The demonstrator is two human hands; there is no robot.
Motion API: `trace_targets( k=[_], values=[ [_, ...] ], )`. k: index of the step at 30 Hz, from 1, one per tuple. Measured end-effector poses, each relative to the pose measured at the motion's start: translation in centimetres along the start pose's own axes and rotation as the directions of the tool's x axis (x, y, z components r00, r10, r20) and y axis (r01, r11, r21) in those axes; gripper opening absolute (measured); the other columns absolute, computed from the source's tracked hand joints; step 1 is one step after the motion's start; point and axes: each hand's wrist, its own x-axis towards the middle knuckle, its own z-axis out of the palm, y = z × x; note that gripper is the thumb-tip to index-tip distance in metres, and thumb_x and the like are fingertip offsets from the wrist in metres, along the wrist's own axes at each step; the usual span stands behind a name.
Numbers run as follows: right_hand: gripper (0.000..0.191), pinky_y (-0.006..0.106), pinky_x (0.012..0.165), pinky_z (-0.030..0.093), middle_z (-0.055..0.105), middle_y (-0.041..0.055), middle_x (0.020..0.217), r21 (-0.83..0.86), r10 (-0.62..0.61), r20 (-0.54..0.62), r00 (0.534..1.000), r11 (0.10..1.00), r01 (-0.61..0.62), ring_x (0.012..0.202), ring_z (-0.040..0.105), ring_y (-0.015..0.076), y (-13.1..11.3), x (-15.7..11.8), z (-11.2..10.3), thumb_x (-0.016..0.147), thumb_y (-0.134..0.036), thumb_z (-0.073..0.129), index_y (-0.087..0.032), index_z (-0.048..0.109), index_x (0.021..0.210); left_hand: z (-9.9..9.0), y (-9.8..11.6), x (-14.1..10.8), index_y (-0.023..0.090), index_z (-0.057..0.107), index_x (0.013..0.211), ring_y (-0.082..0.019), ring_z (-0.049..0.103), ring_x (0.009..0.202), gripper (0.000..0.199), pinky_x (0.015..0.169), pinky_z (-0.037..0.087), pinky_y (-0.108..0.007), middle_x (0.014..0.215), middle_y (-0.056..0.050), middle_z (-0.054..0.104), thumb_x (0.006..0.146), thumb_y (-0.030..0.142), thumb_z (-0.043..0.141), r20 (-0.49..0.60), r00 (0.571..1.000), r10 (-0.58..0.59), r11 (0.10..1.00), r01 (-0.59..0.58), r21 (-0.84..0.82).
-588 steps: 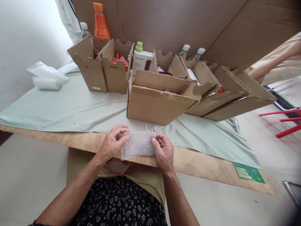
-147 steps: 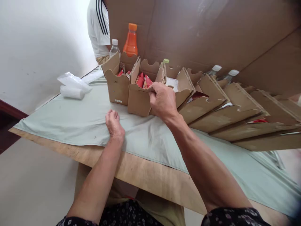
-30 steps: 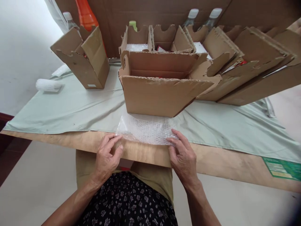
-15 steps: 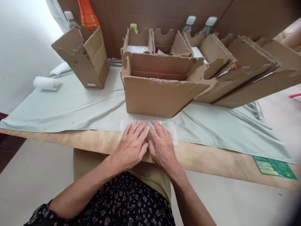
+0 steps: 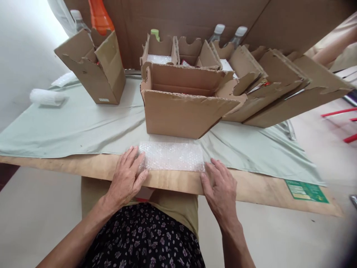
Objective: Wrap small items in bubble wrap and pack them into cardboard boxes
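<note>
A flat rectangle of clear bubble wrap (image 5: 173, 157) lies at the table's front edge, partly on the green cloth. My left hand (image 5: 127, 176) rests at its left end, fingers apart, with the fingertips over the wrap's edge. At the right end, my right hand (image 5: 221, 184) lies with its thumb near the wrap's corner and its fingers spread, holding nothing. Behind the wrap stands an open cardboard box (image 5: 178, 115); its contents are hidden.
Several open cardboard dividers (image 5: 267, 100) lean at the right. A cardboard box (image 5: 103, 78) and a bubble wrap roll (image 5: 47, 97) stand and lie at the left. Capped bottles (image 5: 218, 32) are behind. Another person's arm (image 5: 336, 44) shows at upper right.
My hands have moved apart from the middle of the bubble wrap to its two ends, uncovering it. The view has shifted slightly, showing more of the other person's arm.
</note>
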Motion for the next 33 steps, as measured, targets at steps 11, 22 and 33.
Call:
trace_targets(
  k=[11,22,33],
  values=[
    [0.032,0.046,0.101,0.047,0.071,0.0107,0.138,0.017,-0.164,0.136,0.977,0.986,0.163,0.127,0.065,0.0288,-0.5,0.9,0.9,0.107,-0.031,0.049,-0.021,0.066,0.132,0.5,0.0,0.8,0.021,0.065,0.135,-0.032,0.056,0.142,0.036,0.119,0.045,-0.058,0.148,-0.011,0.065,0.102,0.024,0.054,0.063,0.987,0.150,0.988,-0.147,-0.042],
    [0.032,0.038,0.080,0.045,0.076,0.0021,0.086,0.176,-0.107,0.079,0.991,0.980,0.092,0.079,0.068,0.0196,-0.2,2.1,-1.6,0.106,-0.037,0.052,-0.023,0.068,0.083,0.1,-0.4,1.1,0.022,0.068,0.094,-0.028,0.069,0.117,0.011,0.100,0.057,-0.047,0.116,-0.009,0.076,0.100,0.022,0.059,-0.102,0.990,0.102,0.965,-0.123,-0.232],
    [0.031,0.048,0.096,0.049,0.070,0.0129,0.135,0.081,-0.025,0.102,0.994,0.997,0.017,0.120,0.064,0.0313,0.7,3.0,2.9,0.100,-0.039,0.056,-0.022,0.072,0.121,1.3,-0.2,0.6,0.020,0.069,0.117,-0.033,0.064,0.126,0.023,0.108,0.052,-0.054,0.127,-0.014,0.070,0.096,0.025,0.062,-0.190,0.982,-0.018,0.995,-0.002,-0.103]
  ],
)
